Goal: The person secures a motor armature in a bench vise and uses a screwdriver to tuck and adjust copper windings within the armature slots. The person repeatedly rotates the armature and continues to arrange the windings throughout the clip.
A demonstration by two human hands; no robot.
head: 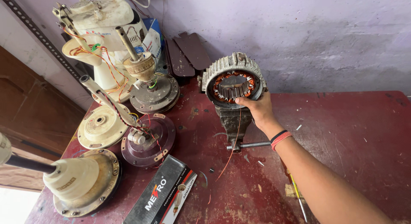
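1. Scuffed dark-red tabletop fills my view, set against a pale lilac wall, with dismantled ceiling-fan parts crowding its left half.
2. My right hand reaches forward and grips the lower right rim of the stator, thumb on the front edge and fingers wrapped behind. My left hand is out of view.
3. That stator sits near the back of the table, upright, face towards me, on top of a small bench vise whose handle bar pokes out to the right, just under my wrist.
4. I judge it heavy and rigid: a ribbed grey metal shell around a steel lamination ring. It won't flex, but it could topple if nudged off the vise.
5. Best hold is the outer finned shell, where the ribs give grip. I'd keep fingers off the copper windings inside, which look fragile and easy to nick.
6. Looks: dull silver casing, orange-brown coils around a toothed core, and a thin copper wire trailing down onto the table.
7. Nearby lie a black cardboard box and a cream fan motor housing.
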